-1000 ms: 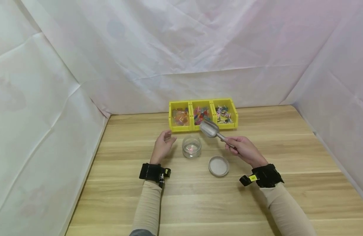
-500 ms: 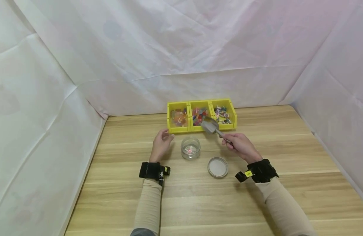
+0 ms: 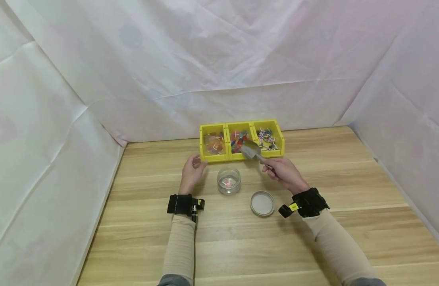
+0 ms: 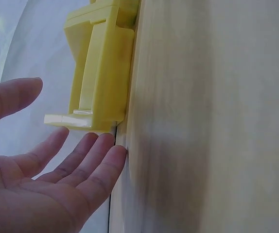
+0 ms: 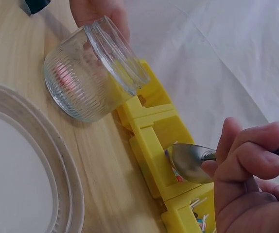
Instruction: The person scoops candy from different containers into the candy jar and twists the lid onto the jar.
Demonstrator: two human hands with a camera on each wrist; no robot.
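My right hand (image 3: 284, 173) grips the handle of a metal scoop (image 3: 251, 150), whose bowl dips over the front of the middle compartment of a yellow three-part bin (image 3: 215, 159). In the right wrist view the scoop's bowl (image 5: 190, 162) overlaps that compartment, with colourful small pieces beneath. My left hand (image 3: 191, 173) is by the bin's left front corner, holding nothing. Its fingers are relaxed and apart in the left wrist view, fingertips right at the yellow bin (image 4: 108, 77). Between the hands stands a glass jar (image 3: 229, 181) with something pinkish inside.
A round lid (image 3: 262, 203) lies on the wooden table (image 3: 226, 246) in front of the jar, towards the right. The bin's left and right compartments hold small pieces with white sticks. White cloth (image 3: 191, 107) hangs behind and at both sides.
My right hand has moved a little forward and left, with the scoop's bowl tilting and lowering at the middle compartment. My left hand has shifted slightly towards the bin's left corner.
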